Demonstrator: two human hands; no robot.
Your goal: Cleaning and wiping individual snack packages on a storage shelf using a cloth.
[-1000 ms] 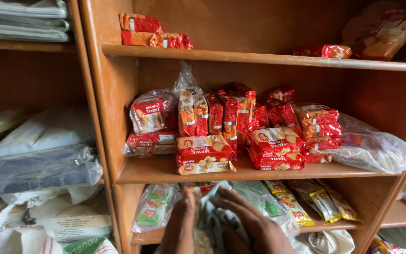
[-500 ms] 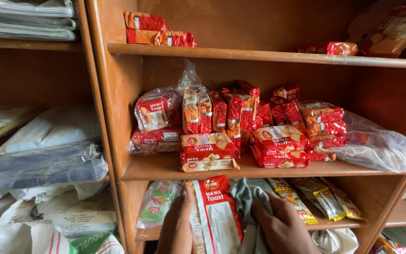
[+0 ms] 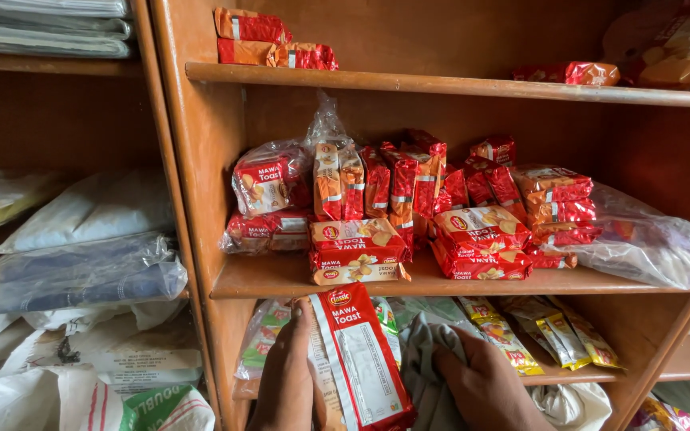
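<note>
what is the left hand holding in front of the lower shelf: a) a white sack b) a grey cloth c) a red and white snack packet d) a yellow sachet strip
c: the left hand grips the red and white snack packet, while the right hand rests on the grey cloth.

The wooden shelf unit (image 3: 201, 199) is brown timber with a smooth, slightly worn sheen, duller along the front edges of its boards. The toast packet (image 3: 357, 359) in the left hand (image 3: 285, 375) is glossy red plastic film with a white matt-looking panel. The cloth (image 3: 425, 359) under the right hand (image 3: 485, 387) is soft, matt grey-green fabric. Stacked biscuit packets (image 3: 481, 243) shine like foil. The clear bag (image 3: 648, 243) at the middle board's right end is thin crinkled plastic.
</note>
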